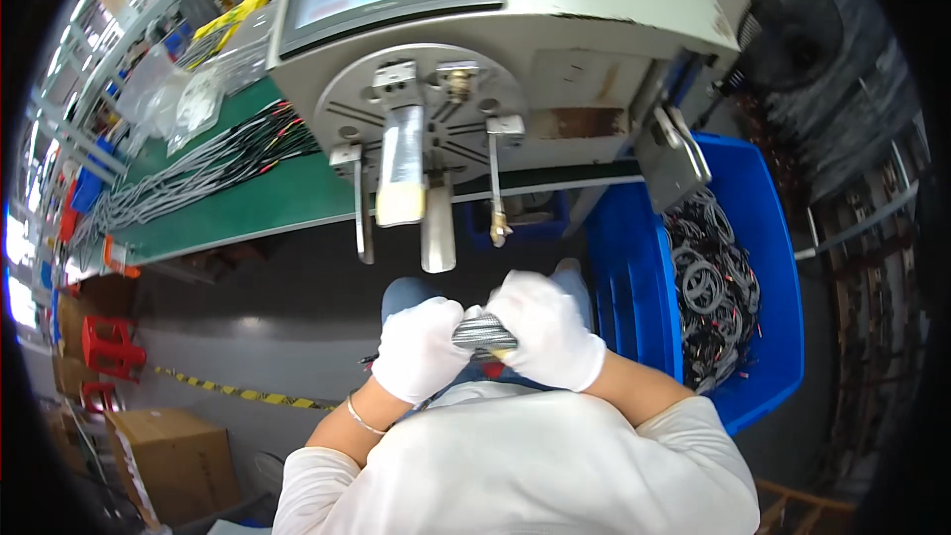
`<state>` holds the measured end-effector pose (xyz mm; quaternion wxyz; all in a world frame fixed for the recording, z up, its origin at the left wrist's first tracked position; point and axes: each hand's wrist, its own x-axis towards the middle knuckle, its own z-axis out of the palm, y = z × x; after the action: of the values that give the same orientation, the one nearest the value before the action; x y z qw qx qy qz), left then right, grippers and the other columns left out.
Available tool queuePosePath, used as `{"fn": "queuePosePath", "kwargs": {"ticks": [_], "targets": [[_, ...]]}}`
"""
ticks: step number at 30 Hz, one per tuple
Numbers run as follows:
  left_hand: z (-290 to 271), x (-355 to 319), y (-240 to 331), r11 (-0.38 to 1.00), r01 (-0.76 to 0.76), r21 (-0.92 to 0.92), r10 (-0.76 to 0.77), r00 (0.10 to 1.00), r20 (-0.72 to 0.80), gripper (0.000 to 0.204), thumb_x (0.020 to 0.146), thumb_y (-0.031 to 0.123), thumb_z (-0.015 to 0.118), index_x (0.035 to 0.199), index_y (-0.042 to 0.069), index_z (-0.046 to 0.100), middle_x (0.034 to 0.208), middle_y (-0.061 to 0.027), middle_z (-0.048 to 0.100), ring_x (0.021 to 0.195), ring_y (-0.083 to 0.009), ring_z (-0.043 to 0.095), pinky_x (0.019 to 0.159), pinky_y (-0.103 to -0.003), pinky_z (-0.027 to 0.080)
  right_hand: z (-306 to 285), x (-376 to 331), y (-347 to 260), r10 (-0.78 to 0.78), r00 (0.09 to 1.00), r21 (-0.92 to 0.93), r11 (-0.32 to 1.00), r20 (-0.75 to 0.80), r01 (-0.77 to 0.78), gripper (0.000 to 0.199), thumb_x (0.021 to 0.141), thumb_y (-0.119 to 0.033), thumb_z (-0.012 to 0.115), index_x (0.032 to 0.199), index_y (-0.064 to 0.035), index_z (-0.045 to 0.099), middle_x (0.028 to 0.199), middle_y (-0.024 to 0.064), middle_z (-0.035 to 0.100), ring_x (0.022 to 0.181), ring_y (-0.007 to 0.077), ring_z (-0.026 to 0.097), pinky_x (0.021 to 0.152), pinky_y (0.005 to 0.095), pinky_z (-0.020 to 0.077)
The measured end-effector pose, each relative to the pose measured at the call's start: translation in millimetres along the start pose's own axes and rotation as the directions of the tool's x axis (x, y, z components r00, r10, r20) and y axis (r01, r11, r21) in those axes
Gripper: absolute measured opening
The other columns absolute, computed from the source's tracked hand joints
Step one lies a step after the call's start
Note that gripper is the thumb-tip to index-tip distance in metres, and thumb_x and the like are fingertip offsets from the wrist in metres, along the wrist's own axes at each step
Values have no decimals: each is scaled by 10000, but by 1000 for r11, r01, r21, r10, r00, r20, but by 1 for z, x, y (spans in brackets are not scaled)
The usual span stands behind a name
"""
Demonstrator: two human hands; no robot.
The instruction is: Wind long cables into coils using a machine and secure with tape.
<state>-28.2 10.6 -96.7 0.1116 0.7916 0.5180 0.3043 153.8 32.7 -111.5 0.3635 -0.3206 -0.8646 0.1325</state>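
Observation:
Both my hands wear white gloves and meet over my lap. My left hand [418, 349] and my right hand [547, 327] are closed together on a small grey coiled cable bundle [482, 334], which shows between the two gloves. A thin bracelet sits on my left wrist. Directly ahead and above the hands stands a grey winding machine [555, 50] with a round faceplate [426, 104] and several metal pins hanging down from it.
A blue plastic bin [763, 238] at my right holds several coiled grey cables. A green workbench [248, 203] on the left carries long grey wire bundles. A black fan [792, 30] stands at the far right. Red stools and a cardboard box [173, 461] sit on the floor left.

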Motion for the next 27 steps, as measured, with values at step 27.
{"fn": "queuePosePath", "kwargs": {"ticks": [27], "targets": [[102,-12,-15,396,762,-512,-250,626,739,199,851,203,678,771,40,595,595,-18,555,438,-99,505,424,-242,426,-60,-106,87,599,797,78,794,69,-603,392,841,-214,664,1162,-17,556,1041,152,615,899,246,628,862,313,478]]}}
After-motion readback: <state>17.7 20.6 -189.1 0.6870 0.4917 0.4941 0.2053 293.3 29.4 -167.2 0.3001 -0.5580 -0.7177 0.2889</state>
